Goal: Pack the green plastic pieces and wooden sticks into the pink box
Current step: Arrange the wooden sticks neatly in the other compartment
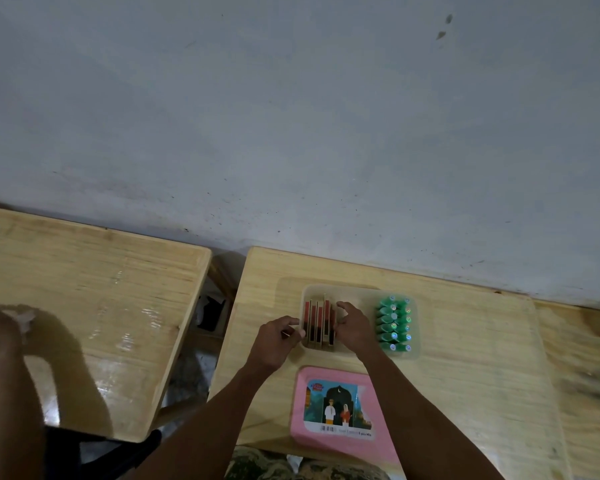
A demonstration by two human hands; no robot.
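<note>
A pale tray (347, 292) lies on the right wooden table (465, 341). In its left part stand several wooden sticks (317, 322) with red and dark faces, packed side by side. My left hand (278, 341) presses against their left side and my right hand (352, 325) against their right side, so the bundle sits squeezed between both. Several green plastic pieces (394, 323) lie in a row at the tray's right end, apart from my hands. The pink box (340, 410), with a picture label on top, lies flat near the table's front edge, under my forearms.
A second wooden table (84, 306) stands to the left across a narrow gap. Another person's arm (7, 375) reaches over its left side. A grey wall runs behind both tables.
</note>
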